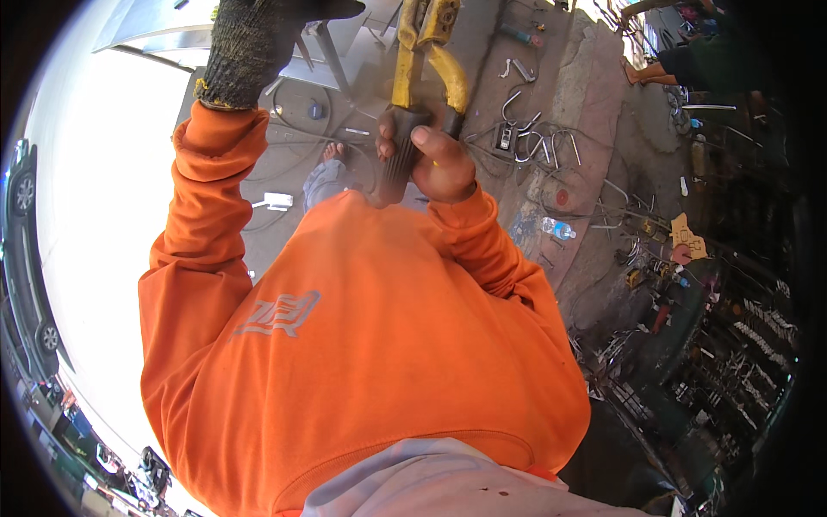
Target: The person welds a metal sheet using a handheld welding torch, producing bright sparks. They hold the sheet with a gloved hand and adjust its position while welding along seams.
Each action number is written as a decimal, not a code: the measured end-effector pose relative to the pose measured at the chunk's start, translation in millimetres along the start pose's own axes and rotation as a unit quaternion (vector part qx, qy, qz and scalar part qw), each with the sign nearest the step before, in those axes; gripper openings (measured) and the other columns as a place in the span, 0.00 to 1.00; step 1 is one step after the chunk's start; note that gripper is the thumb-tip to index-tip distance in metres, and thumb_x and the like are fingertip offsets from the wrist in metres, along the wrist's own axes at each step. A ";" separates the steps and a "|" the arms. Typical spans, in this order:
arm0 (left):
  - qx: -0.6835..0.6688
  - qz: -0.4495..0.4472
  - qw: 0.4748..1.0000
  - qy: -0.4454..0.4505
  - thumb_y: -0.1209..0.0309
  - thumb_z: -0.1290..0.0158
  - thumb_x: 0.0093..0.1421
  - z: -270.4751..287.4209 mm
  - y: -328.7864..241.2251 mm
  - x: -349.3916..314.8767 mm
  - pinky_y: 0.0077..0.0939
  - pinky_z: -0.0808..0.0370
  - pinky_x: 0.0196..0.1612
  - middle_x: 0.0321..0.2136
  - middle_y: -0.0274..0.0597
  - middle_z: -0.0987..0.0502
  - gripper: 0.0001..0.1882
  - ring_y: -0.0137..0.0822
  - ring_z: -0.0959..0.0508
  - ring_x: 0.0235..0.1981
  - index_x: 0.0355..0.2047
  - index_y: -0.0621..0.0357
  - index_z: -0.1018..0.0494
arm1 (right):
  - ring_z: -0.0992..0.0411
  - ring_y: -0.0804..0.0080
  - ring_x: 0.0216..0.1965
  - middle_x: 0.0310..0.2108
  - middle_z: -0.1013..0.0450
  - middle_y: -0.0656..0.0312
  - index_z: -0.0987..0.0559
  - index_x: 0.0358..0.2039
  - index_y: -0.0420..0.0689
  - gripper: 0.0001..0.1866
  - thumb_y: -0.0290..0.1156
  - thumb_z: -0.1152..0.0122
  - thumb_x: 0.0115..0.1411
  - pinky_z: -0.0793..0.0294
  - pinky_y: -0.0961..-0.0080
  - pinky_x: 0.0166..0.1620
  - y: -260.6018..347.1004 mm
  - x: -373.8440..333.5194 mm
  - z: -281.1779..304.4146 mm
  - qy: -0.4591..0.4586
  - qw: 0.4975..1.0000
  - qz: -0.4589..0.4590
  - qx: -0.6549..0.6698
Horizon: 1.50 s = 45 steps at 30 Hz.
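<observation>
My right hand (444, 168), bare, is closed around the ribbed dark handle of a yellow electrode holder (403, 77). Its fingertips show on the left of the handle and the thumb lies on the right. The yellow jaws and curved lever point away from me, toward the upper edge. At the upper left, my left hand (250, 47) wears a dark knitted glove with a yellow cuff edge. One dark finger stretches to the right, while the upper edge cuts off part of the hand. Whether it holds anything is hidden. A metal frame (327, 56) stands just beyond the glove.
Bent metal tubes (538, 146) lie by a socket strip (506, 135) on the floor at the right. Cables run past a clear bottle (558, 229) and a red disc (562, 197). Another person's bare foot (637, 73) is at the upper right. Cars (30, 258) stand far left.
</observation>
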<state>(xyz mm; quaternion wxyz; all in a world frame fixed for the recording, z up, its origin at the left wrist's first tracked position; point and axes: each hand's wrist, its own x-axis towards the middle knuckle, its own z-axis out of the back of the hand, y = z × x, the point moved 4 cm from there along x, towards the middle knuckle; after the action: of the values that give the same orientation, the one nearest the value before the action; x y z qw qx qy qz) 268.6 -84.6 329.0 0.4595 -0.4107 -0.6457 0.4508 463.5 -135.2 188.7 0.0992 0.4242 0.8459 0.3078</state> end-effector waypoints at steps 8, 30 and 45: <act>0.007 -0.015 0.999 0.043 0.59 0.48 0.72 -2.5 11.0 1.8 0.30 0.14 0.35 0.42 0.45 0.23 0.19 0.43 0.16 0.42 0.53 0.63 0.31 | 0.27 0.72 0.33 0.37 0.26 0.56 0.36 0.63 0.34 0.31 0.30 0.43 0.61 0.21 0.61 0.47 0.9 -1.6 8.0 -0.029 0.999 0.005 -0.044; 0.177 0.171 0.966 0.072 0.48 0.54 0.73 35.9 113.0 50.2 0.26 0.23 0.29 0.44 0.45 0.18 0.30 0.32 0.17 0.32 0.62 0.59 0.31 | 0.30 0.71 0.46 0.46 0.30 0.59 0.45 0.69 0.44 0.36 0.39 0.40 0.67 0.28 0.66 0.51 4.9 17.0 42.1 -0.082 0.992 -0.033 -0.090; 0.529 0.081 0.845 0.012 0.49 0.56 0.70 255.9 196.6 181.5 0.47 0.23 0.50 0.37 0.62 0.18 0.29 0.59 0.18 0.42 0.53 0.63 0.24 | 0.27 0.74 0.32 0.42 0.32 0.60 0.51 0.73 0.46 0.57 0.46 0.22 0.54 0.20 0.76 0.33 11.4 21.6 38.1 -0.276 0.930 0.101 -0.219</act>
<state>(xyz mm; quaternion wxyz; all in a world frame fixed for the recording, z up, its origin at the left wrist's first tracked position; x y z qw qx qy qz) 1.2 84.9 137.1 0.5767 -0.1617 -0.2685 0.7544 474.0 -96.7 167.5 0.3875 0.5429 0.6494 0.3652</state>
